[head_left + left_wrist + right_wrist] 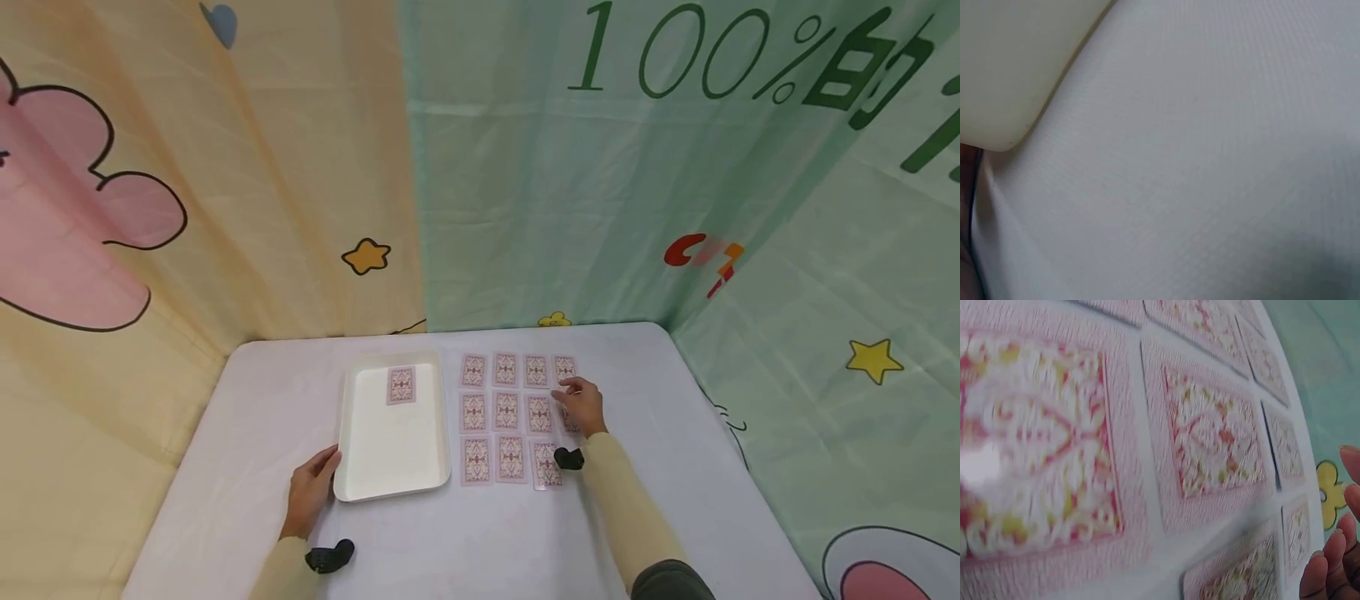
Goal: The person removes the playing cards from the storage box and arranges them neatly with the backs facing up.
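Observation:
A white tray (390, 454) lies on the table, with one pink patterned playing card (401, 385) face down near its far end. My left hand (310, 492) holds the tray's left rim; in the left wrist view only a sliver of the hand shows below the tray corner (1004, 119). To the right of the tray, several face-down playing cards (506, 410) lie in rows. My right hand (583, 406) is over the rightmost column, its fingers (1325, 565) loosely bent and no card seen in them. It partly covers the cards beneath.
A white cloth covers the table (487, 542). Printed curtains (540, 208) hang behind it and at both sides. A black wrist device (330, 557) sits on the left wrist, another black device (568, 458) on the right.

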Available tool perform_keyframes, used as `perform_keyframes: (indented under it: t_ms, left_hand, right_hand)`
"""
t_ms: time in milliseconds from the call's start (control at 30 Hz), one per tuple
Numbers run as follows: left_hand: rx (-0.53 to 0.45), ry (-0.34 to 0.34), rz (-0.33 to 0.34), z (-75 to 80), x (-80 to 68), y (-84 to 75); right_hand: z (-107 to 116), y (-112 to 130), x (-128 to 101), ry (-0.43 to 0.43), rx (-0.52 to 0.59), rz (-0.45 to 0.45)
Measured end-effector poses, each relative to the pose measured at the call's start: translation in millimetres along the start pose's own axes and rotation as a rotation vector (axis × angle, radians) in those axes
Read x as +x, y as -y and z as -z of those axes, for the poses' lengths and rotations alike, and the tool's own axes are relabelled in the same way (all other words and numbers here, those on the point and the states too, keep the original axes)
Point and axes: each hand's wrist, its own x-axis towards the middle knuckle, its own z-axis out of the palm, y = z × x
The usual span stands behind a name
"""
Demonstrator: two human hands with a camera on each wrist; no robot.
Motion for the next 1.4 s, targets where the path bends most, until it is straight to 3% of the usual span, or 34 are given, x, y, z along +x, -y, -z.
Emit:
perform_keyframes:
  t_ms: [300, 767, 1100, 1400]
  left_hand:
    - [0.019, 0.003, -0.002, -0.4, 0.7, 0.8]
    - [0.022, -0.018, 0.009, -0.8, 1.5, -1.8]
    - [0.016, -0.017, 0.018, 0.6, 2.7, -1.9]
    - [0.021, -0.016, 0.014, 1.1, 0.5, 1.3]
  right_hand:
    - [-44, 41, -5, 0.094, 0.102, 0.083]
    - [-122, 94, -13, 0.235, 0.128, 0.247]
    - [-164, 115, -23, 0.276, 0.148, 0.288]
    - [-189, 122, -29, 0.295, 0.156, 0.250]
